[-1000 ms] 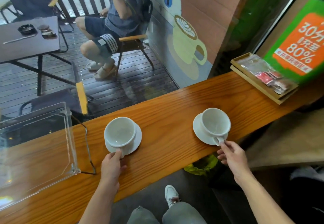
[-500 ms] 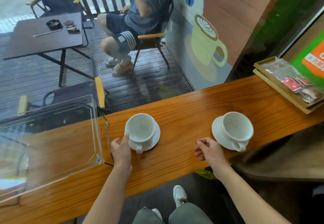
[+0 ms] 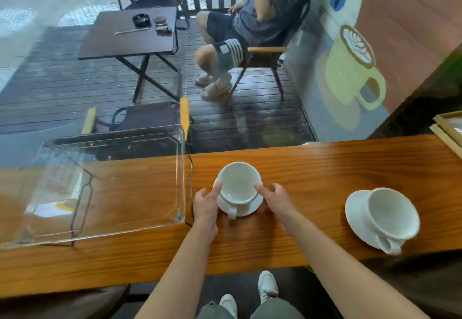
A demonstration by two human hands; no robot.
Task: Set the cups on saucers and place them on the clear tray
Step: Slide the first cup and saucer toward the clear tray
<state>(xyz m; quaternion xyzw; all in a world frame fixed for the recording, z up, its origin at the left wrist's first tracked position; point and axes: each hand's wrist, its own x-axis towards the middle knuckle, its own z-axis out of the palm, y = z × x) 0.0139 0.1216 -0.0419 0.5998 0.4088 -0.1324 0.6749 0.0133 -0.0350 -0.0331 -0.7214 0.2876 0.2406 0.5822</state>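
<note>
Two white cups stand on white saucers on the wooden counter (image 3: 312,168). The left cup (image 3: 238,183) sits on its saucer (image 3: 246,207) with the handle toward me. My left hand (image 3: 206,203) grips the saucer's left edge, thumb against the cup. My right hand (image 3: 275,200) grips the right edge, forefinger touching the cup rim. The right cup (image 3: 390,215) rests on its saucer (image 3: 355,215) near the counter's front edge, untouched. The clear tray (image 3: 180,168) lies on the counter just left of my left hand, with nothing in it.
A wooden tray (image 3: 447,126) sits at the counter's far right. Beyond the glass are a dark table (image 3: 130,36), chairs, and a seated person (image 3: 250,23). My shoes show below the counter's front edge.
My right hand left the right cup's side and came over to the left cup. Both hands now hold the left saucer. The view has shifted left.
</note>
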